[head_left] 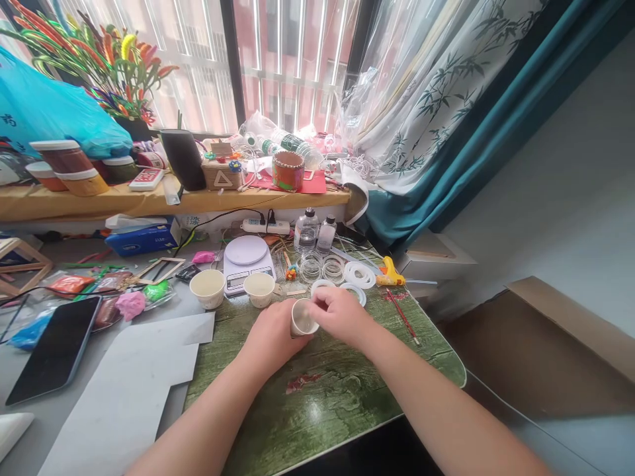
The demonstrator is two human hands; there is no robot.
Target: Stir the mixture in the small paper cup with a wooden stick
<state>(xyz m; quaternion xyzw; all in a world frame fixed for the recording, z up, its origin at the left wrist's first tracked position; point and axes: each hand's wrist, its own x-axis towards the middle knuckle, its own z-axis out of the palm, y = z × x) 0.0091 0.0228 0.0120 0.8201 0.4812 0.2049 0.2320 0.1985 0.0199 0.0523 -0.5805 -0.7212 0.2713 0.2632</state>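
Note:
My left hand (272,340) wraps around the lower side of a small paper cup (303,318) above a green wood-grain mat (317,403). My right hand (340,314) curls its fingers over the cup's rim, and they hide part of the opening. Whatever lies inside the cup is too small to tell. Just beyond my hands stand more paper cups (207,288) (258,289), both with a pale inner surface. Transparent rings (311,266) and white rings (360,274) lie further along the mat.
A white digital scale (247,264), a yellow glue gun (389,272) and a red paintbrush (403,316) share the mat with several bottles. Left of it lie a grey card sheet (124,390), a black phone (53,349) and coloured clay. A cluttered windowsill shelf (149,201) runs behind.

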